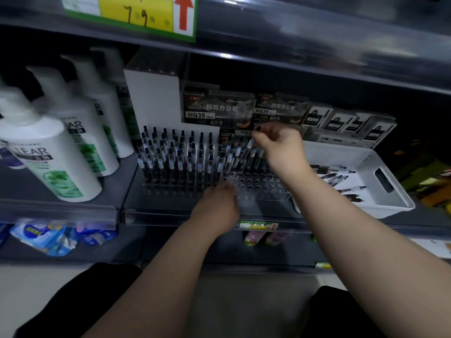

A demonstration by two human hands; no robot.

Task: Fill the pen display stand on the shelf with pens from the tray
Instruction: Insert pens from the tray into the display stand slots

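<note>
Pen display stand (256, 189): clear plastic, on the grey shelf, front centre; left two-thirds packed with upright pens, right part showing bare holes.
Pens in stand (175, 157): black-tipped, labelled barrels, standing in rows against a white backing card (156, 98).
Right hand (280, 147): raised over the stand's right side, fingers pinched on a small bunch of pens (251, 152), tips pointing down toward the bare holes; dark nail polish showing.
Left hand (217, 206): low at the stand's front edge, fingers curled and blurred; holding anything or not, cannot tell.
Tray (380, 191): white plastic, slot handle, just right of the stand on the same shelf; a few loose pens (339, 178) lying flat inside.
Shelf (73, 206): dark grey metal, clear price rail along the front lip.
Left of stand: white pump bottles (51, 152) with green labels, lined up front to back.
Behind stand: dark pen boxes (219, 108) marked HQ35; white-and-black cartons (341, 123) farther right.
Overhead: upper shelf edge with a yellow price tag (136, 13) and red arrow.
Below: lower shelf with blue packets (46, 237); pale floor at bottom.
</note>
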